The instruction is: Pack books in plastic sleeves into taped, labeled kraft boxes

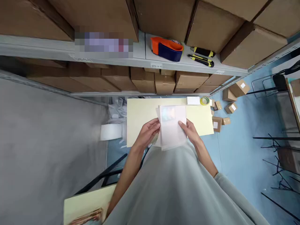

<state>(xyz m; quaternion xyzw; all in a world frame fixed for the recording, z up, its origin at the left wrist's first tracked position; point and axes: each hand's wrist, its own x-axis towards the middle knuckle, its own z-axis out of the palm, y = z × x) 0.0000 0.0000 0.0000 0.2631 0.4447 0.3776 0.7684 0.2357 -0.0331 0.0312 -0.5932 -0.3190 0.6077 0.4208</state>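
Note:
A flat translucent white pouch (173, 129) is held up in front of my body over the pale yellow tabletop (140, 109). It looks layered, with a second sheet showing along its left edge. A bluish patch shows near its top, too faint to make out. My right hand (190, 130) grips the right edge, thumb on the front face and fingers behind. My left hand (150, 129) is closed at the left edge, its fingers and thumb pinching the layers there.
A white box (193, 100) and a yellow tape roll (204, 100) sit at the tabletop's back right. Small cartons (217, 123) lie beyond its right end. White rolled packing material (111, 132) stands at left. Above, a shelf (140, 56) carries cartons, utility knives (201, 60) and an orange-and-blue object (167, 49).

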